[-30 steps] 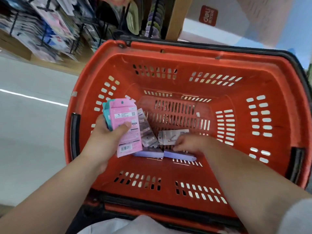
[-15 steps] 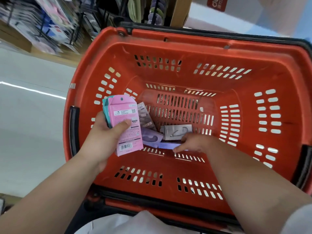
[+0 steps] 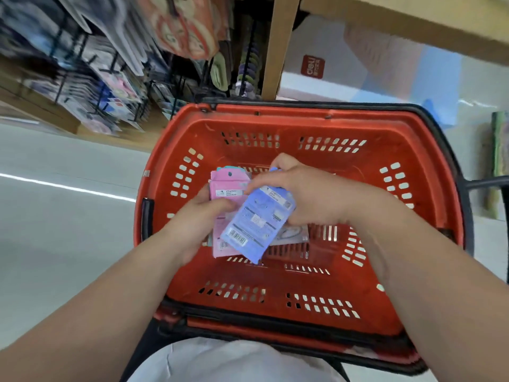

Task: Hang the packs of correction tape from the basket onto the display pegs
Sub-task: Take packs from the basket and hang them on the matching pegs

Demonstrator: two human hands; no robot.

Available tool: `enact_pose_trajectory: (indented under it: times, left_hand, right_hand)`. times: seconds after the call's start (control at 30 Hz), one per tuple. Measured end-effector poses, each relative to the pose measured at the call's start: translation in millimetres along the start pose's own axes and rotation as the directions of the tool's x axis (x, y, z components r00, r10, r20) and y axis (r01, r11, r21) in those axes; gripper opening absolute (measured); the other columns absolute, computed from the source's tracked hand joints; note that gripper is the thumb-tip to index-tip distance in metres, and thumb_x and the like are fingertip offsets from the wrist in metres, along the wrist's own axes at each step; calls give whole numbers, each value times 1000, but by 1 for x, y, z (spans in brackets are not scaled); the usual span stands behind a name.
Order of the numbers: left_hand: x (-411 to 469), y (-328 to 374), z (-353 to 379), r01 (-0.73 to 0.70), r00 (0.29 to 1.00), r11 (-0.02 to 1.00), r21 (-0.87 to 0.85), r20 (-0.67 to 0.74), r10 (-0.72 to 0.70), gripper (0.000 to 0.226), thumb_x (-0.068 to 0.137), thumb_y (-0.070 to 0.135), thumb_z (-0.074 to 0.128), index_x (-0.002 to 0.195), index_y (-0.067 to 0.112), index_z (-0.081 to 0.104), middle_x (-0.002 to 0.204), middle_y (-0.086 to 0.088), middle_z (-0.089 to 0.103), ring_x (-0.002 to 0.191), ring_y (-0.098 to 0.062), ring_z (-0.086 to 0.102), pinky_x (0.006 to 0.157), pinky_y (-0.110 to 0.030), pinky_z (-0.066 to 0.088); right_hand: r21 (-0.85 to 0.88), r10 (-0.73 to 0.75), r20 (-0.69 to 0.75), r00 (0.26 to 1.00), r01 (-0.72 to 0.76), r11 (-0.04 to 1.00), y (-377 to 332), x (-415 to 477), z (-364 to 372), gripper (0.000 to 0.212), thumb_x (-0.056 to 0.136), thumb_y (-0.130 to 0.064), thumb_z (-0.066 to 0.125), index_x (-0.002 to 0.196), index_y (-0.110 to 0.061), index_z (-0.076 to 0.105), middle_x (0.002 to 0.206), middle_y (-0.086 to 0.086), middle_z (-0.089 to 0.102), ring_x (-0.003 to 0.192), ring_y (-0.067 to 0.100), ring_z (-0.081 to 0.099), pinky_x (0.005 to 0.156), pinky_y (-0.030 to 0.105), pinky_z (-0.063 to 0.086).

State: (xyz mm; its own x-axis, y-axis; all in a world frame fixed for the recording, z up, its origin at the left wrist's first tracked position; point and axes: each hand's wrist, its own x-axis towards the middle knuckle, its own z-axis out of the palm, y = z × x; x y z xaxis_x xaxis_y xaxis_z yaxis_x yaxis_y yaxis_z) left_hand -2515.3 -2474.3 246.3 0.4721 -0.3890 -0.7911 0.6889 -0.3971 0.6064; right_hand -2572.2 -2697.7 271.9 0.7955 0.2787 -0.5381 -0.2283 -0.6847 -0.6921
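1. Above the basket [image 3: 303, 117], my left hand [image 3: 198, 213] grips a stack of packs [image 3: 228, 186]; my right hand [image 3: 308, 194] pinches a blue pack [image 3: 256, 224].
2. Laid on crookedly, the blue pack could slip back into the basket.

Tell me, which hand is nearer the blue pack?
Right. The right hand grips the blue pack at its top. The left hand is just beside it, holding the pink pack.

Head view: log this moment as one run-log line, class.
left hand holds pink pack | right hand holds blue pack | grey pack in red basket
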Motion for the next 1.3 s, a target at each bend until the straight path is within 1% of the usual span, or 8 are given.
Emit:
enact_pose_trajectory:
  times: [0.1,0.2,0.37,0.5,0.7,0.9,1.13,1.3]
  left_hand:
    - [-6,4,2,7,986,998,-55,164,2,51,84,39,69,135,34,60,122,-4,77,114,-26,74,90,-42,59]
    - [-10,1,-6,-25,977,999,19,211,21,60,81,20,81,136,27,59,122,-6,77,112,-28,75,89,-41,60]
    - [-21,-4,-30,-173,976,985,-5,-132,170,46,87,-1,77,122,27,67,109,-1,81,99,-25,79,79,-40,65]
    - [-34,-2,-53,-279,928,960,-29,-267,261,61,76,6,84,132,22,63,115,-7,79,101,-29,78,78,-44,66]
    - [-48,7,-71,-331,905,944,-12,-288,313,68,71,8,84,132,25,62,115,-4,79,100,-26,78,76,-44,66]
    - [-57,6,-76,-257,923,966,-28,-302,237,76,67,10,88,135,22,59,114,-4,79,99,-28,79,74,-42,66]
    - [-81,26,-70,-261,927,957,-128,-311,211,50,88,1,75,132,20,58,110,-5,80,90,-24,79,59,-28,61]
    - [-86,61,-80,-312,926,944,-108,-255,277,66,74,8,88,132,18,57,114,-8,79,94,-29,79,63,-35,63]
  right_hand:
    - [-22,-18,-28,999,17,1000,-6,10,5,67,78,-17,76,130,-51,50,111,-5,36,91,19,59,82,41,56]
    - [28,-30,-52,998,31,999,-10,20,10,82,75,-19,85,140,-42,40,123,-7,42,99,13,61,85,31,54]
    - [422,247,-150,957,-164,892,33,54,50,86,77,-6,77,149,-33,37,132,-2,58,99,15,64,70,18,47]
    - [109,436,137,889,-452,885,82,88,120,43,95,-24,69,134,-8,61,133,11,65,114,28,63,89,33,50]
    - [-130,532,164,831,-516,847,132,129,213,93,64,-86,69,133,-25,53,131,5,64,116,33,64,94,39,54]
    - [-186,489,256,834,-454,872,89,111,159,44,92,-54,67,89,-11,58,83,6,56,77,27,53,62,32,39]
    - [574,363,-7,932,-293,765,-2,30,58,2,99,-18,58,99,-17,59,81,-4,60,68,11,63,63,35,59]
    - [810,347,-302,888,47,584,-94,-1,40,22,91,-25,62,112,-20,64,97,-4,70,84,14,67,82,53,58]
